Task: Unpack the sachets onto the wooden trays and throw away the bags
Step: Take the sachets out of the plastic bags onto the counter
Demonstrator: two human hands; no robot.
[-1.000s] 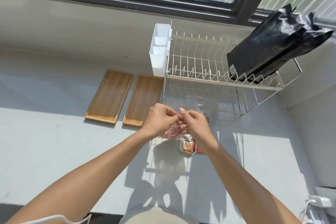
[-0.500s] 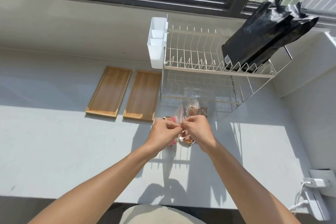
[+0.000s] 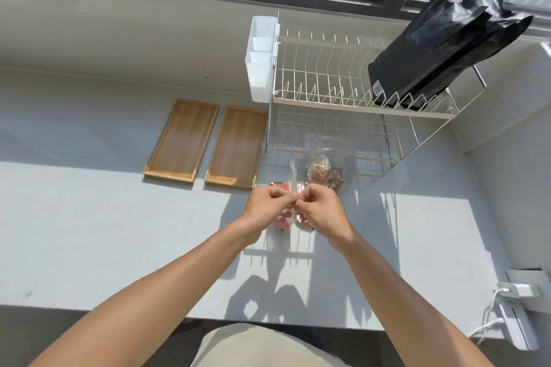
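Note:
My left hand and my right hand meet above the counter, both pinching the top of a clear plastic bag that holds red sachets; most of the bag is hidden behind my fingers. Behind it, a second clear bag with brown sachets lies under the lower shelf of the dish rack. Two wooden trays lie side by side to the left: the left tray and the right tray, both bare.
A white wire dish rack stands at the back right, with a white plastic caddy on its left end and black bags on its top shelf. A wall closes the right side; a white charger sits at the lower right.
The view has shifted slightly, and my hands stay together on the bag's top. The bag hangs a little lower and nearer the counter's front than a second ago.

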